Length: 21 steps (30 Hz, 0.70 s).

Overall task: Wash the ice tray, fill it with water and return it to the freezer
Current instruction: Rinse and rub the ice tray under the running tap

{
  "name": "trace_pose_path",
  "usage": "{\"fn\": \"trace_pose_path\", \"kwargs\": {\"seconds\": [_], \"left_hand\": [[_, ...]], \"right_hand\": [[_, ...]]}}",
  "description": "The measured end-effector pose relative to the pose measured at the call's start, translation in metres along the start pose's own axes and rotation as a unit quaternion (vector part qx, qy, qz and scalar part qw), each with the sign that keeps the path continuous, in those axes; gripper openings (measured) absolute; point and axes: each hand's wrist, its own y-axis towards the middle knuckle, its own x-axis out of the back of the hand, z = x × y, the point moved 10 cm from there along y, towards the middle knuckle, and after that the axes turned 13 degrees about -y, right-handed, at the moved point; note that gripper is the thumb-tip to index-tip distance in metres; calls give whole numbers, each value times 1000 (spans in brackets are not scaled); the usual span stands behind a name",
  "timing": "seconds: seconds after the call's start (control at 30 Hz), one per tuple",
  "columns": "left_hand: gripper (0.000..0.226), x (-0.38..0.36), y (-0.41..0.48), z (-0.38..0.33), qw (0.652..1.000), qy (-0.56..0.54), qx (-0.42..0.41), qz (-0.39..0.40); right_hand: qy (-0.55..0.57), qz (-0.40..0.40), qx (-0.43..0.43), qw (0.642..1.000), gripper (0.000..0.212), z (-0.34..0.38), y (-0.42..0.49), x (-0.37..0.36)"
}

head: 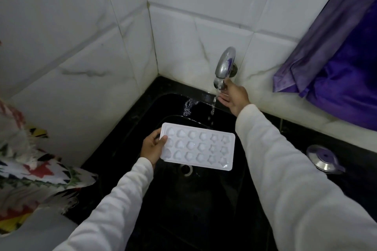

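Observation:
A white ice tray (199, 145) with heart, round and star shaped cells is held flat over the black sink (163, 106). My left hand (153, 147) grips its left short edge, thumb on top. A chrome tap (224, 65) sticks out of the tiled wall, and a thin stream of water (214, 104) falls from it just behind the tray's far edge. My right hand (234, 96) is at the tap's spout end, fingers touching the small knob beside the outlet, palm under the stream's side.
The drain (186, 169) lies below the tray's near edge. A steel lid with a knob (323, 159) rests on the black counter at the right. Purple cloth (336, 57) hangs at the upper right. A patterned cloth (30, 169) lies at the left.

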Motion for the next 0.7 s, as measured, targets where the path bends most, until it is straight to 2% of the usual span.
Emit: {"fn": "trace_pose_path", "kwargs": {"seconds": [0.27, 0.4, 0.47, 0.53, 0.6, 0.63, 0.7], "left_hand": [[23, 1, 3, 6, 1000, -16, 3, 5], [21, 0, 4, 9, 1000, -17, 2, 1], [21, -2, 2, 4, 1000, -24, -6, -7], [21, 0, 2, -1, 999, -39, -21, -22], [23, 1, 2, -6, 998, -53, -29, -35], [24, 1, 2, -8, 997, -60, -30, -36], [25, -3, 1, -9, 998, -56, -29, -28]], "right_hand": [[169, 42, -62, 983, 36, 2, 25, -17], [195, 79, -34, 977, 30, 4, 16, -18], [159, 71, 8, 985, 31, -3, 1, -11], [47, -3, 61, 997, 32, -23, -22, 13], [-64, -88, 79, 991, 33, -60, -56, 45], [-108, -97, 74, 987, 40, -82, -75, 56], [-177, -55, 61, 981, 45, -116, -104, 60]]}}
